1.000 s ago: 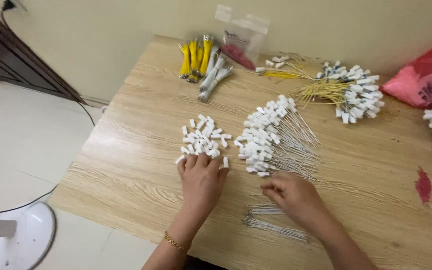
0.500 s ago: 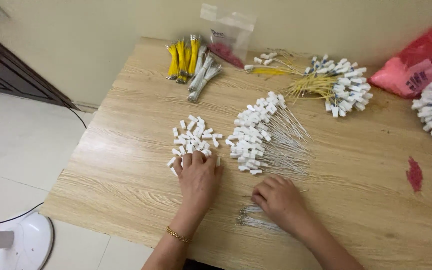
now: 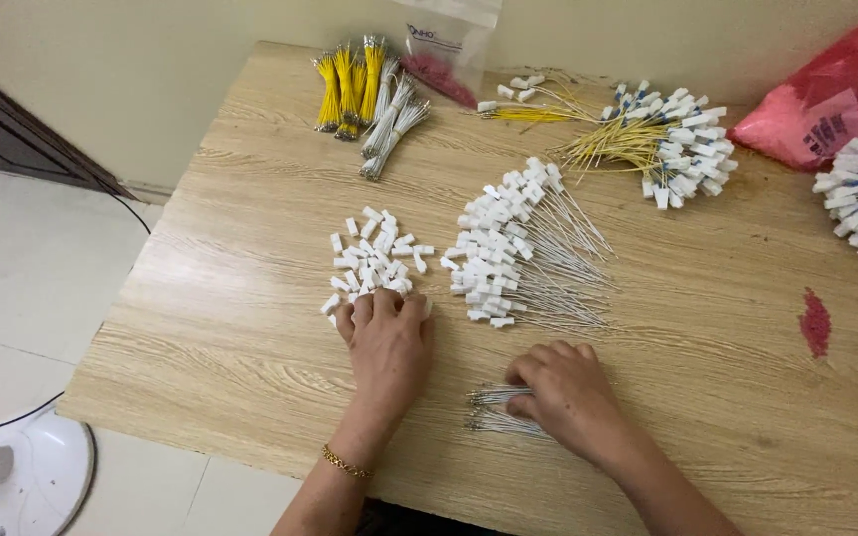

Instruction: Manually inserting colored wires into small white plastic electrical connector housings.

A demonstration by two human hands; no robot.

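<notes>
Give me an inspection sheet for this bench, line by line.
Surface: wooden table, red stain at right.
Job's things: loose white plugs; bare grey wires; finished white-capped wires.
Clutter: yellow wire bundles, grey bundles, yellow capped wires, clear bag, red bag.
Grips: left hand flat, fingertips at the plugs; right hand on the grey wires.
Cables: thin black cord on floor.
Surroundings: white fan base, pale floor, cream wall.

left hand flat, palm down | right hand curled, knuckles up
</notes>
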